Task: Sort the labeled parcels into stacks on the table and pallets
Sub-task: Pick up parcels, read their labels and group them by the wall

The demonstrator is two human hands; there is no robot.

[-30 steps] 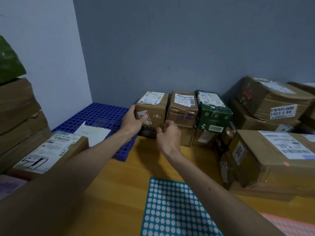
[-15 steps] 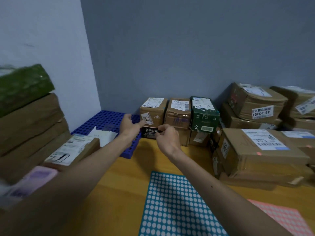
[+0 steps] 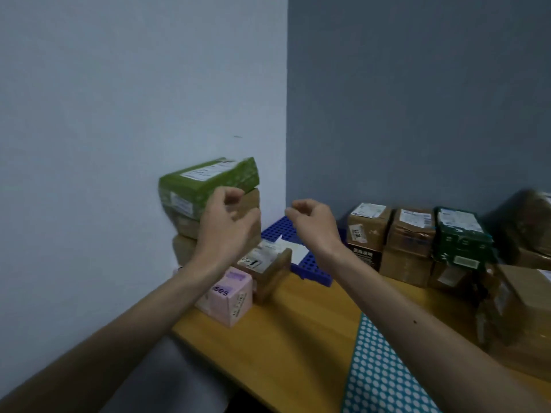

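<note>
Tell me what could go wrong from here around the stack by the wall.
1. The green parcel tops the stack of brown boxes. The left hand, empty and close in front of it, might knock it down.
2. The pink box sits near the table edge beside the left forearm. A sweep of that arm could push it off.

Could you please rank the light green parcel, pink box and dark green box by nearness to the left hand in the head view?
1. Light green parcel, behind the left hand.
2. Pink box, below the wrist.
3. Dark green box, far right.
</note>
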